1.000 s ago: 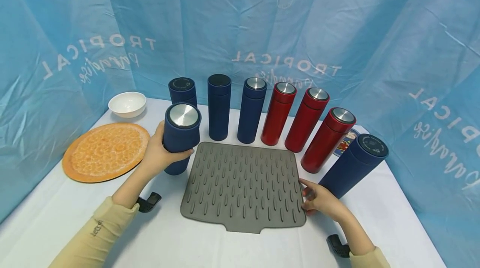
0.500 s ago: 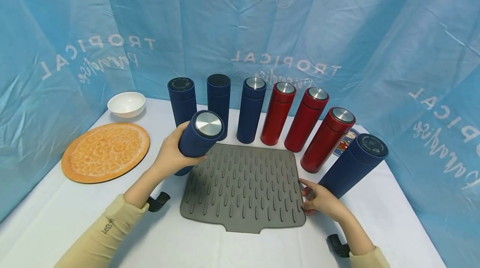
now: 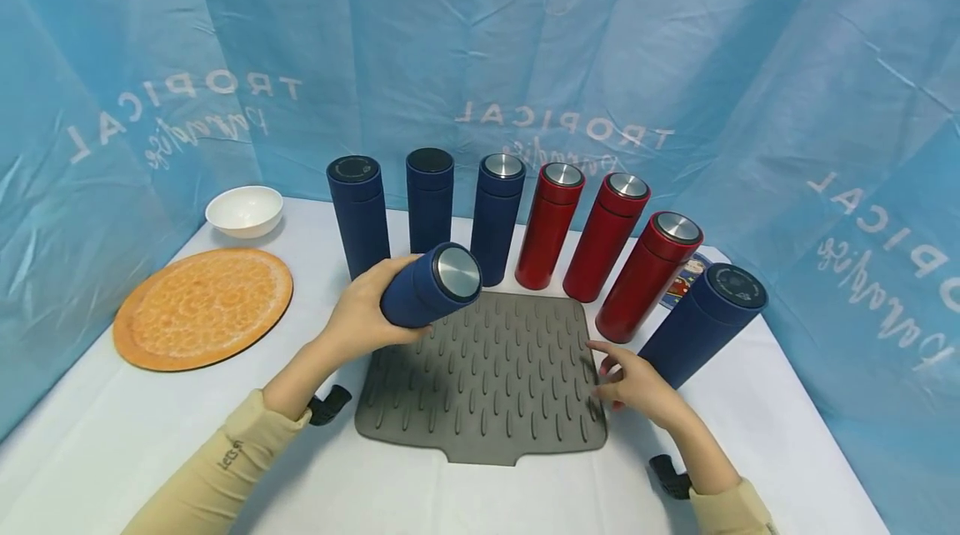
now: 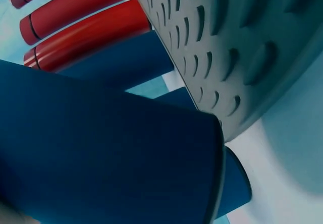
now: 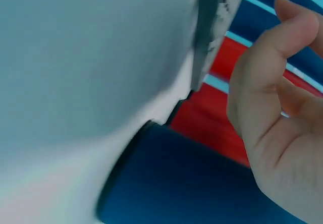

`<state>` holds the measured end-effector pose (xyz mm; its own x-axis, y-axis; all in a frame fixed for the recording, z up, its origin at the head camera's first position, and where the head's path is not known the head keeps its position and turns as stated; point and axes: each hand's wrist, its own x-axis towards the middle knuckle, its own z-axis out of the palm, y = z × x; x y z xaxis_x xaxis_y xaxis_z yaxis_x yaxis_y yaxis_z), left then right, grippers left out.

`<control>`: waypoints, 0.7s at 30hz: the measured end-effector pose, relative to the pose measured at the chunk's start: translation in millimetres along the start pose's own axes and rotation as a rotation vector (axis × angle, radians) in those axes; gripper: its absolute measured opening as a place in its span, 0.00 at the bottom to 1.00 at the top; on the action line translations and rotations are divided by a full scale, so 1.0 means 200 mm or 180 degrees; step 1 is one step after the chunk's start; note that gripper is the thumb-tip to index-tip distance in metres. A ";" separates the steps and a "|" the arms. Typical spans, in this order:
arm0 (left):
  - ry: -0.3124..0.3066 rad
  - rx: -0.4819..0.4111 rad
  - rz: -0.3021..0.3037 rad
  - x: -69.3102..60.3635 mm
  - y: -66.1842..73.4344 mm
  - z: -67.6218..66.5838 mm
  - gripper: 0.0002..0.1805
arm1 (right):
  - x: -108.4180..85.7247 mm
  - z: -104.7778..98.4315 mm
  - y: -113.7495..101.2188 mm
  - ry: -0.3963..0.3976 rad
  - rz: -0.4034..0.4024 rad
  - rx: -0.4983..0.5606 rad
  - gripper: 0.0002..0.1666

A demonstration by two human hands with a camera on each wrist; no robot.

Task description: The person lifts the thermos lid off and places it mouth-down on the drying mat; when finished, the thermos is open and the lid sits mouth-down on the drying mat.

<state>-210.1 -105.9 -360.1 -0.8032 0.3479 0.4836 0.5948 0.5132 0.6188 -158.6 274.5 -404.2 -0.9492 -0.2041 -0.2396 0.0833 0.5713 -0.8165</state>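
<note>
My left hand (image 3: 367, 314) grips a blue thermos bottle (image 3: 420, 295) with a silver lid. The bottle leans to the right, above the left part of a grey ridged mat (image 3: 495, 385). In the left wrist view, the blue bottle (image 4: 111, 148) fills the lower left, with the mat (image 4: 202, 37) beyond it. My right hand (image 3: 637, 385) is at the mat's right edge, beside a standing blue bottle (image 3: 697, 327). In the right wrist view, the right hand (image 5: 277, 98) has loosely bent fingers with nothing between them.
Behind the mat, blue bottles (image 3: 358, 222) and red bottles (image 3: 551, 227) stand in a curved row. At the left are a round orange board (image 3: 202, 310) and a white bowl (image 3: 245, 212). A small colourful card (image 3: 682, 278) lies behind the right blue bottle. Blue curtains surround the table.
My left hand has carried the blue thermos bottle rightward over the mat, tilting it to the right. My right hand has stayed near the mat's right edge, its fingers slightly shifted.
</note>
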 end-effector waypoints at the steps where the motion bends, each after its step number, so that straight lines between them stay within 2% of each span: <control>1: -0.0022 0.0051 0.0024 0.00 0.00 0.01 0.48 | 0.01 0.00 -0.01 0.0025 -0.0042 0.0015 0.40; 6: -0.0102 0.0277 0.0141 0.01 0.02 0.03 0.47 | 0.04 0.02 -0.06 0.0070 -0.0287 0.0156 0.36; 11: -0.0103 0.0663 0.0336 0.03 0.03 0.05 0.47 | 0.07 0.05 -0.12 0.0146 -0.0570 0.0119 0.29; 16: -0.0157 0.1053 0.0601 0.05 0.04 0.08 0.48 | 0.08 0.08 -0.23 0.0328 -0.0639 0.0079 0.23; 21: -0.0178 0.1327 0.0802 0.05 0.04 0.11 0.48 | 0.13 0.10 -0.26 0.0351 -0.0708 0.0112 0.23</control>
<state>-214.5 -81.1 -364.0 -0.6433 0.5374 0.5452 0.7162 0.6741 0.1806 -181.3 223.3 -379.5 -0.9725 -0.2328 0.0053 -0.1228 0.4936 -0.8610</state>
